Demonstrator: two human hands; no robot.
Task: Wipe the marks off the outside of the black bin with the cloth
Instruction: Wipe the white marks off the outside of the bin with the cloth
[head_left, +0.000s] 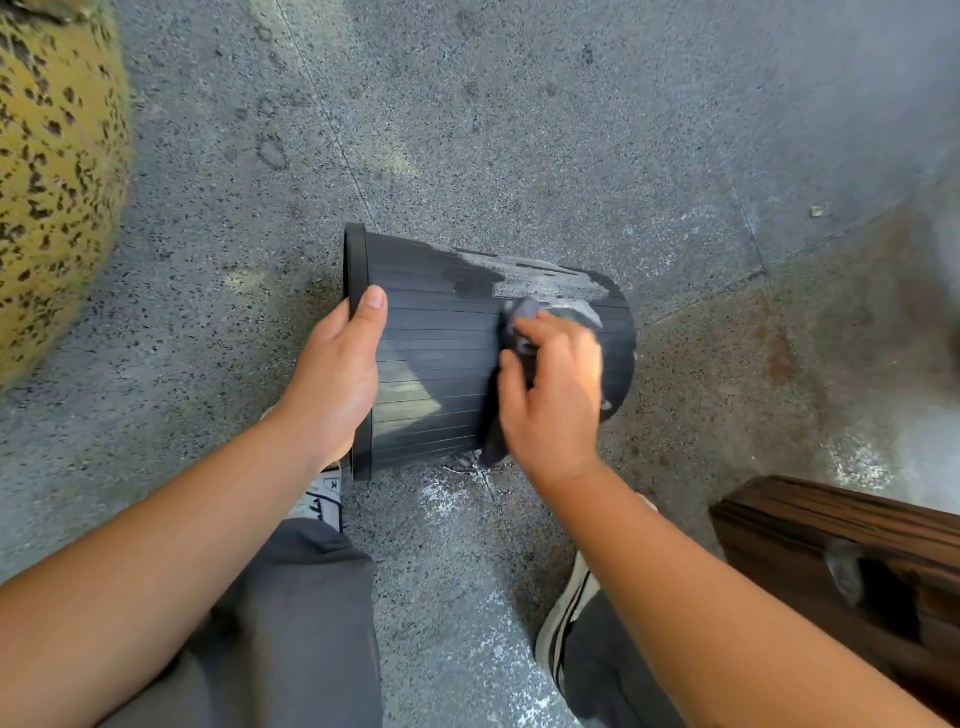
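Boulder: yellow, black-speckled rock at the floor's left edge.
Floor: grey speckled concrete, with white dust below the bin.
Left hand: the left hand grips the bin's rim, thumb lying flat on the ribbed side and fingers curled round the edge out of sight.
Bin: the black bin lies on its side near the floor's middle, mouth to the left; a pale grey mark covers its upper side towards the base.
Cloth: dark cloth, bunched (1 end hanging down).
Right hand: the right hand clutches the cloth against the bin just below the mark.
Shoes: 2 white shoes on the floor under the arms.
Bench: dark wooden piece at the right edge.
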